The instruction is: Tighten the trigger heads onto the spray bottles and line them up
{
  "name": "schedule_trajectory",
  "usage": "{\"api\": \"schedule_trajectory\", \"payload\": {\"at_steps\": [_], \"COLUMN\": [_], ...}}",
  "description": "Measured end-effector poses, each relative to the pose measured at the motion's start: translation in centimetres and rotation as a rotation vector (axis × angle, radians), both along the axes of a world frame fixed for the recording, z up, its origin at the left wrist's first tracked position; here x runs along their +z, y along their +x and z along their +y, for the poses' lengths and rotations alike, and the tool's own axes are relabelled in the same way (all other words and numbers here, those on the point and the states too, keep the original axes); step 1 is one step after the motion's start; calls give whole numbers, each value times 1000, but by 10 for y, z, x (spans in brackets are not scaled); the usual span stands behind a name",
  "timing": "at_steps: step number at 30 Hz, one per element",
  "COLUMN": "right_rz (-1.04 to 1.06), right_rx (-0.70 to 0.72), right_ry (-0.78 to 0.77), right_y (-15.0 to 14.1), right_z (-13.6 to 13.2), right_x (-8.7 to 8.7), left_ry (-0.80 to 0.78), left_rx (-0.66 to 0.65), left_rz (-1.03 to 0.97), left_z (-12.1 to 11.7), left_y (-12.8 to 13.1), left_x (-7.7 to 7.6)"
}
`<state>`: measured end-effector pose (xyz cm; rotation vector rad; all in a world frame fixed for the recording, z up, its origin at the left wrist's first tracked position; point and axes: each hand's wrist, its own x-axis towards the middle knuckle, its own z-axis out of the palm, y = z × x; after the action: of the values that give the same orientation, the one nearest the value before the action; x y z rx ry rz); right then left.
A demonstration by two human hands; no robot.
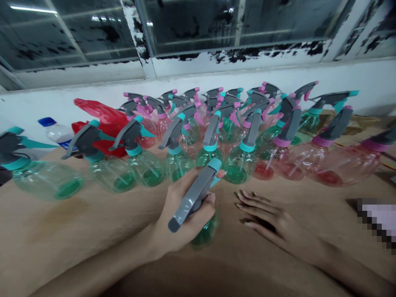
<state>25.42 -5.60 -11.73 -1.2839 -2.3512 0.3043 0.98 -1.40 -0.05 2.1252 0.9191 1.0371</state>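
Note:
My left hand (pixel 182 214) is wrapped round the neck of a green see-through spray bottle (pixel 206 233) with a grey trigger head (pixel 194 194) and teal nozzle, standing on the brown table (pixel 62 235) just in front of me. My right hand (pixel 266 216) lies flat on the table to the right of that bottle, fingers stretched out and holding nothing. Right behind both hands stand several rows of spray bottles: green ones with teal collars (pixel 176 159) in the middle and left, pink ones with pink collars (pixel 287 159) to the right.
A red plastic bag (pixel 99 113) and a clear bottle with a blue cap (pixel 57 132) lie at the back left against the white wall. Dark windows with peeling paint run above. A blurred pale patch (pixel 379 218) sits at the right edge.

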Motion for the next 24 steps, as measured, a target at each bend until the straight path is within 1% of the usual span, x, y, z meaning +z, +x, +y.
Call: {"api": "schedule_trajectory", "payload": {"at_steps": [4,7,12,18,24], "right_rz": [-13,14,11,-64,0], "right_rx": [9,10,9,24,16], "right_ry": [0,2,-6,4,5], "right_y": [1,1,1,2,1], "right_z": [0,0,0,1,0], "right_x": [-1,0,1,-2,-1], "left_ry": [-5,-18,-84,-54,-23], "left_rx": [16,3,-14,-24,-5], "left_rz": [64,50,59,71,146], "left_z": [-1,-1,0,0,1], "left_y": [-1,-2,-2,-2,-5], "left_x": [3,4,6,7,9]}}
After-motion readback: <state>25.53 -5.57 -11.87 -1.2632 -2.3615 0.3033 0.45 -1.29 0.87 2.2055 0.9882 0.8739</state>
